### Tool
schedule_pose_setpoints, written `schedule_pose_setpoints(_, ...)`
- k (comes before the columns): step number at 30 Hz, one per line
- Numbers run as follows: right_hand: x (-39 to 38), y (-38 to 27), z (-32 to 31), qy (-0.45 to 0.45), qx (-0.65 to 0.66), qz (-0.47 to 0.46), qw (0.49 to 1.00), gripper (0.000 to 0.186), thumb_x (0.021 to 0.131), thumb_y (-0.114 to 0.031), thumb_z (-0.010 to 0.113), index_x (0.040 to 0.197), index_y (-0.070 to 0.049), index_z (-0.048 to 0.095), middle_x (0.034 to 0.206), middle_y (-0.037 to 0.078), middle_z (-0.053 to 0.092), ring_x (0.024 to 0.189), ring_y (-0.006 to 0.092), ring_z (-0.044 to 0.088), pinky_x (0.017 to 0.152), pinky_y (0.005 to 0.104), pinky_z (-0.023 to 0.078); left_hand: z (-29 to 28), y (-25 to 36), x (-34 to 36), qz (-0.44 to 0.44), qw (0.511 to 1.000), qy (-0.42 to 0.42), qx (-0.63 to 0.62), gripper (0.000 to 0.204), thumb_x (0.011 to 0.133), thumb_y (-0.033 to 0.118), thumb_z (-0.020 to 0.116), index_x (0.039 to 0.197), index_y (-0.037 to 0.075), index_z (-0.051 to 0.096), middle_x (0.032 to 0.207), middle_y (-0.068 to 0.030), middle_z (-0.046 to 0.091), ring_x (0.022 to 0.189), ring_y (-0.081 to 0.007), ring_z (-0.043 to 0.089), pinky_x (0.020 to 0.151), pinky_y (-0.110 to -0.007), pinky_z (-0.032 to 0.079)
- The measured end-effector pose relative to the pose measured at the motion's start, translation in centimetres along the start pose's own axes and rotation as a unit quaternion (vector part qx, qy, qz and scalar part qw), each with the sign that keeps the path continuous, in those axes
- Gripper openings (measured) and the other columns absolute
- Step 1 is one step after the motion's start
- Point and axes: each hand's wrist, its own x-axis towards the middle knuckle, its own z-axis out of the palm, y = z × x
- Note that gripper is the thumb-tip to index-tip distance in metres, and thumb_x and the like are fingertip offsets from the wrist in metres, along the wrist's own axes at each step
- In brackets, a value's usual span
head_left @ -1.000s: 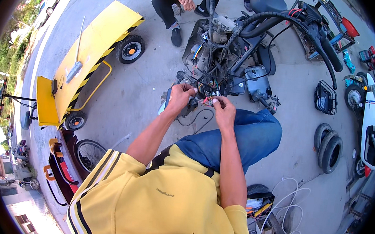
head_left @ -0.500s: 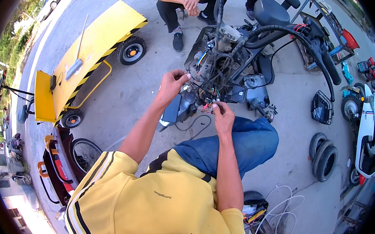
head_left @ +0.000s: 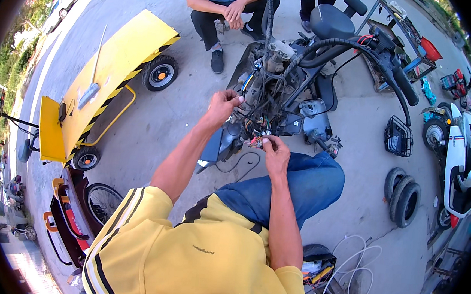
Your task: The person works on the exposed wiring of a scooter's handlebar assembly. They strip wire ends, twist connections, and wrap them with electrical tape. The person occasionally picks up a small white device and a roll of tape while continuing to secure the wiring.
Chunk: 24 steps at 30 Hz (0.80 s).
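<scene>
My left hand (head_left: pixel 223 108) is raised at the left of the dismantled scooter front (head_left: pixel 279 68), thumb and forefinger pinched on what may be a thin dark wire, too small to name. Lower and to the right, my right hand (head_left: pixel 275 156) pinches small wires (head_left: pixel 255 140) with coloured connectors, among the dark tangled harness. A black handlebar (head_left: pixel 399 71) arches above at the right, beside a saddle (head_left: pixel 325 21). A loose black cable lies on the ground below my left hand.
A crouching person (head_left: pixel 220 9) faces me; another stands behind the saddle. A yellow wheeled cart (head_left: pixel 116 57) with a brush is at left. Right are a metal workbench (head_left: pixel 388 26), black basket (head_left: pixel 397 136), tyres (head_left: pixel 406 202) and white scooter (head_left: pixel 458 162). Hoses and tools lie bottom right.
My left hand has moved upward along the scooter, away from my right hand, which stays at the coloured connectors. The whole view has shifted slightly.
</scene>
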Motion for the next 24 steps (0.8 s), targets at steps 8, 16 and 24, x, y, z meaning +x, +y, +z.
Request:
schedule_pose_setpoints(8,0.0,0.4,-0.2,0.006,0.006,-0.005,1.000,0.022,0.097,-0.016,0.070,0.110,0.000,0.075,0.090,0.006,0.076,0.085,0.0113,0.069,0.079,0.0281,0.053,0.0,1.8,-1.0,0.044,0.996,0.048,0.059,0.023,0.097,0.020,0.068,0.088,-0.001,0.070,0.066,0.0024,0.051,0.065,-0.0095,0.041,0.057,-0.034,0.034)
schedule_pose_setpoints(16,-0.5,-0.3,0.0,0.015,0.021,-0.012,1.000,0.020,0.097,-0.015,0.070,0.109,0.000,0.075,0.088,0.004,0.074,0.081,0.0098,0.066,0.076,0.0265,0.052,-1.2,1.2,-0.4,0.016,0.999,0.012,-0.031,0.023,0.097,0.025,0.074,0.097,0.003,0.077,0.070,0.0041,0.057,0.063,-0.0064,0.044,0.056,-0.028,0.032)
schedule_pose_setpoints(24,-0.6,-0.1,0.2,0.007,0.013,-0.016,1.000,0.019,0.097,-0.014,0.069,0.107,0.001,0.075,0.086,0.004,0.074,0.078,0.0096,0.065,0.073,0.0269,0.052,-1.6,0.6,0.3,0.034,0.999,-0.023,-0.015,0.020,0.097,0.021,0.074,0.098,0.001,0.076,0.079,0.0008,0.067,0.070,-0.0079,0.052,0.063,-0.028,0.042)
